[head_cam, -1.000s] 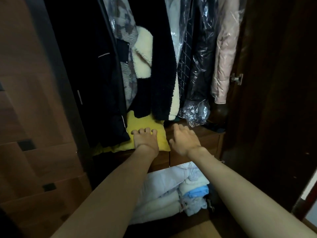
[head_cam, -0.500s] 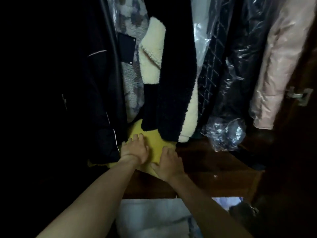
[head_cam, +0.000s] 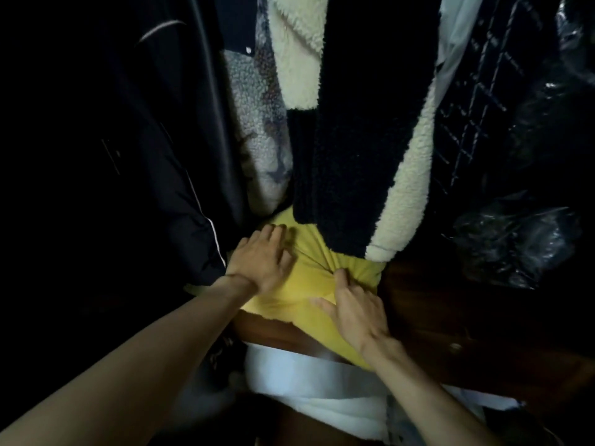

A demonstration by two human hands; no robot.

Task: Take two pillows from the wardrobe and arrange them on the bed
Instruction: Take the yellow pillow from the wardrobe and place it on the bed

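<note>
A yellow pillow (head_cam: 306,284) lies on a dark wooden shelf (head_cam: 434,304) inside the wardrobe, its far end hidden under hanging coats. My left hand (head_cam: 260,259) rests flat on the pillow's left side, fingers spread. My right hand (head_cam: 354,310) presses on its right front part, fingertips digging into the bunched fabric. The pillow's front corner hangs over the shelf edge. A second pillow is not visible.
Hanging over the pillow are a dark jacket (head_cam: 145,140), a black and cream fleece coat (head_cam: 363,130) and plastic-covered garments (head_cam: 515,156). Folded white bedding (head_cam: 309,378) is stacked below the shelf.
I have leaned closer into the wardrobe. Both hands have moved onto the yellow pillow, and its front corner now sticks out over the shelf edge.
</note>
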